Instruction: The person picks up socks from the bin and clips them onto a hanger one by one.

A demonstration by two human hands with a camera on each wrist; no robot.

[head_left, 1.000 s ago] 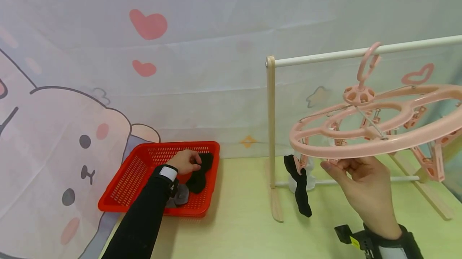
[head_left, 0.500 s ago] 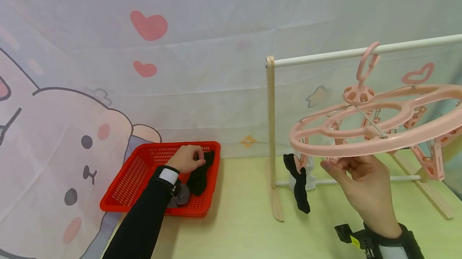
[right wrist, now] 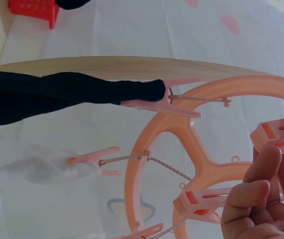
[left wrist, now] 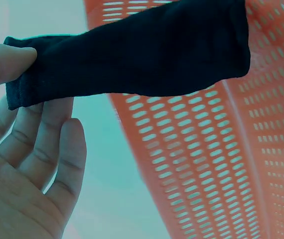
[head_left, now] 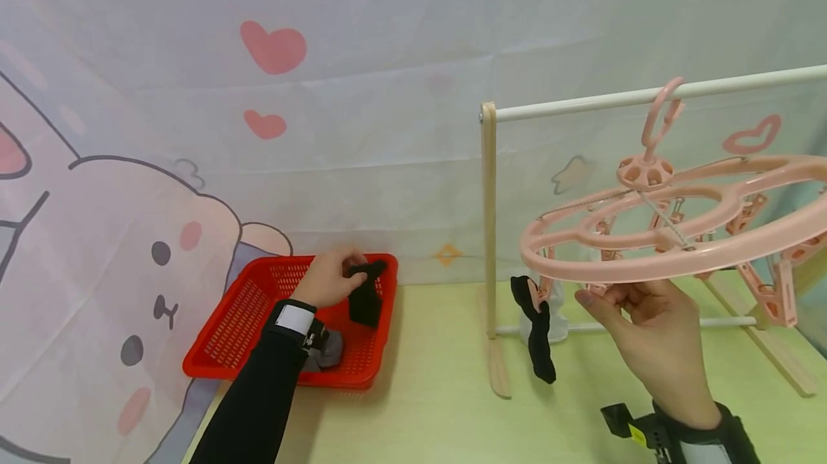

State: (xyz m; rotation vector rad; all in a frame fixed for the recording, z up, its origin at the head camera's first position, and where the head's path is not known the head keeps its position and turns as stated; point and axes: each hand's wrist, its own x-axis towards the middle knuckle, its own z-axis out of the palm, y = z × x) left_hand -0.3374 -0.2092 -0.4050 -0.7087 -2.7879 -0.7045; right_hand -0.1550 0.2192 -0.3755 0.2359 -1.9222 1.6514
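Above the right side of the red basket (head_left: pixel 222 338), my left hand (head_left: pixel 328 281) pinches a black sock (left wrist: pixel 147 55) by its cuff between thumb and fingers; the rest of the sock hangs down. A grey rolled bundle (head_left: pixel 331 349) lies in the basket near my left wrist. My right hand (head_left: pixel 655 338) pinches a pink clothespin (right wrist: pixel 271 135) under the front rim of the round pink hanger (head_left: pixel 698 263). Another black sock (right wrist: pixel 82 92) dangles from a clip at the hanger's left, beside a clipped white sock (right wrist: pixel 42 167).
A white bar (head_left: pixel 581 103) on a wooden post (head_left: pixel 489 220) bears the hanger by its hook (head_left: pixel 659 119). More pink clips (head_left: pixel 775 291) hang round the ring. Behind stands a printed cloth backdrop (head_left: pixel 388 126); the tabletop (head_left: pixel 433 378) is pale yellow-green.
My left hand has taken a black sock by its cuff and raised it a little from the basket floor. My right hand stays at the same clothespin.
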